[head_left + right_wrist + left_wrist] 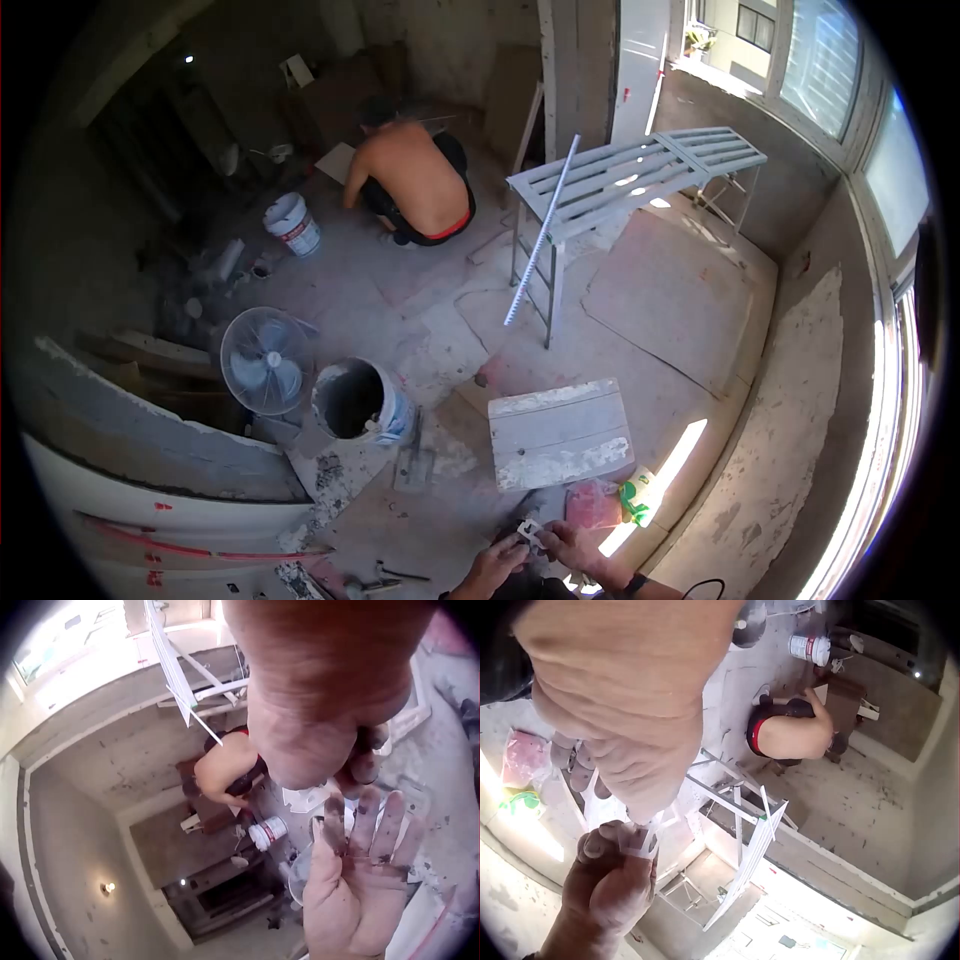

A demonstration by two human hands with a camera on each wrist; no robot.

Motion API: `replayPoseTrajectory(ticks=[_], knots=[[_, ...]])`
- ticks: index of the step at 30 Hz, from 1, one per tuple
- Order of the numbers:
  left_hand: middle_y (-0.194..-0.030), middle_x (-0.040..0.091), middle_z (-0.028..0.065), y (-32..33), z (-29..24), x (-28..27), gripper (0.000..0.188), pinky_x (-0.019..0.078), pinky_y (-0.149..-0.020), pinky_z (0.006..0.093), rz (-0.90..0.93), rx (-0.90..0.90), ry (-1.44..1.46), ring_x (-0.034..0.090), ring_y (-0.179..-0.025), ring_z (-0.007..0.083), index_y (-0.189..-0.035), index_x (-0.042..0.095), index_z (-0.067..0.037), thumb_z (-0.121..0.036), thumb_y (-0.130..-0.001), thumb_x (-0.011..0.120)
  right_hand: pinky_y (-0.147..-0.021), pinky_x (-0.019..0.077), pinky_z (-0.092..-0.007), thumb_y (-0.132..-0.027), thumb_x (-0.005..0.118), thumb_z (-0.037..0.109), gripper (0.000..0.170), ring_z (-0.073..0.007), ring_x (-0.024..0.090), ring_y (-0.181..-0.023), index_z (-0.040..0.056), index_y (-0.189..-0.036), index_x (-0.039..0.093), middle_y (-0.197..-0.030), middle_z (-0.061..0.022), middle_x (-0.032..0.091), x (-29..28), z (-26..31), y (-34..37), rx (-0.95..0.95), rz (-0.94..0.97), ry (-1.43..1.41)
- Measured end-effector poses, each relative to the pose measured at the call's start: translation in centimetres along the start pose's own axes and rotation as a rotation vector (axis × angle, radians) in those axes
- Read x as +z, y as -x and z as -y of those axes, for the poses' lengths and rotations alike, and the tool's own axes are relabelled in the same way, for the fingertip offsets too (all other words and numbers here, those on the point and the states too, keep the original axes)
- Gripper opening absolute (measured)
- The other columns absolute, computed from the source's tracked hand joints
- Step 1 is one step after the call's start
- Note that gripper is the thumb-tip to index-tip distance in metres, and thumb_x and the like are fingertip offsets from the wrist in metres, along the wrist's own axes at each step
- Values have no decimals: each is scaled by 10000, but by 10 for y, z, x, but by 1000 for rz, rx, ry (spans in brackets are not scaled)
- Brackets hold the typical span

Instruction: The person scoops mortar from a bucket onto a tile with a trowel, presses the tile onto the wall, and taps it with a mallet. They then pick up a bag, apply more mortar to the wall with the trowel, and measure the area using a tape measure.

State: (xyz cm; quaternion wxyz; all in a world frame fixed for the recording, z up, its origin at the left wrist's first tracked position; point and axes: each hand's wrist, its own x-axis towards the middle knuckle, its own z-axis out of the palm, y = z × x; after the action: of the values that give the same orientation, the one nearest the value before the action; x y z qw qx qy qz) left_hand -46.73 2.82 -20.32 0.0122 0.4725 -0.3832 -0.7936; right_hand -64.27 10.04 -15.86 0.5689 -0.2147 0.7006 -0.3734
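Observation:
A small white piece with cut-outs [530,533] is between the two hands at the bottom of the head view. My left hand [497,566] pinches it between thumb and forefinger; in the right wrist view the other fingers of that left hand [364,885] are extended, palm showing. My right hand [580,550] grips the opposite side of the piece, its fingers curled in the left wrist view, where the white piece [639,844] meets the thumb of the right hand [607,889]. Part of the piece [304,798] is hidden behind fingers in the right wrist view.
A whitish box [560,435] stands ahead, with a pink bag [594,504] beside it. Left are an open bucket [398,415] and a fan [268,362]. A slatted bench [610,178] carries a long white strip [543,230]. Further back a person [415,178] crouches near another bucket [297,232].

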Motion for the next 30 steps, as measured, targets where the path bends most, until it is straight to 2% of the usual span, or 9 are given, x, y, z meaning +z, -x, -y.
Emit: replayPoseTrajectory(ticks=[3, 6, 9, 12, 16, 17, 23, 26, 30], knots=[[-1177, 592, 141, 115, -6, -15, 385, 532, -745, 337, -122, 62, 130, 630, -986, 233, -1197, 562, -39, -315, -930, 531, -582, 455, -248, -923, 558, 300, 302, -89, 548, -620, 12, -979, 633, -693, -19, 594, 75, -17, 23, -154, 274, 151], [-913, 656, 36, 206, 16, -38, 310, 507, -681, 248, -262, 161, 363, 639, -779, 123, -1107, 598, -75, -323, -930, 544, -563, 451, -253, -915, 570, 297, 303, -88, 545, -615, 13, -992, 637, -698, -22, 598, 142, 31, 83, -92, 413, 272], [-1047, 625, 62, 225, 92, -101, 323, 513, -758, 272, -344, 194, 522, 634, -893, 139, -1157, 562, -22, -251, -928, 566, -546, 448, -251, -909, 577, 285, 292, -82, 543, -610, 16, -999, 644, -709, -27, 607, 217, 31, 115, -98, 512, 329], [-1004, 630, 69, 288, 127, -136, 251, 518, -742, 294, -525, 345, 741, 646, -844, 159, -1047, 572, -23, -248, -944, 526, -486, 428, -243, -896, 581, 251, 280, -111, 544, -536, -18, -960, 628, -724, -90, 643, 274, 20, 124, -64, 630, 412], [-980, 646, 107, 366, 219, -229, 313, 527, -707, 271, -703, 445, 874, 643, -818, 147, -1127, 543, 51, -185, -921, 544, -403, 398, -269, -880, 557, 186, 227, -135, 537, -474, -37, -908, 587, -666, -115, 628, 335, -1, 119, -28, 561, 489], [-983, 648, 123, 399, 248, -251, 360, 531, -710, 259, -763, 453, 874, 641, -826, 142, -1164, 528, 81, -172, -910, 564, -434, 404, -247, -889, 574, 286, 264, -106, 502, -480, 23, -892, 598, -653, -53, 597, 348, 0, 137, -136, 573, 476], [-798, 655, 107, 632, 351, -324, 234, 520, -581, 262, -1550, 196, 868, 638, -664, 154, -1005, 580, 83, -87, -845, 566, -422, 375, -243, -871, 588, 277, 250, -97, 476, -464, 29, -871, 621, -615, -45, 585, 468, -31, 167, 33, 573, 612], [-766, 641, 86, 673, 426, -335, 210, 522, -583, 273, -1681, 362, 1026, 631, -670, 150, -986, 592, 52, -74, -818, 587, -404, 382, -234, -871, 624, 309, 270, -95, 465, -442, 42, -832, 610, -600, -26, 572, 531, -10, 197, -61, 674, 626], [-800, 603, 67, 709, 448, -337, 167, 532, -596, 309, -1726, 585, 1277, 620, -696, 166, -1008, 568, -13, -87, -862, 538, -387, 391, -265, -875, 554, 185, 179, -133, 518, -446, 9, -869, 588, -634, -78, 589, 618, -16, 152, -57, 721, 742]])
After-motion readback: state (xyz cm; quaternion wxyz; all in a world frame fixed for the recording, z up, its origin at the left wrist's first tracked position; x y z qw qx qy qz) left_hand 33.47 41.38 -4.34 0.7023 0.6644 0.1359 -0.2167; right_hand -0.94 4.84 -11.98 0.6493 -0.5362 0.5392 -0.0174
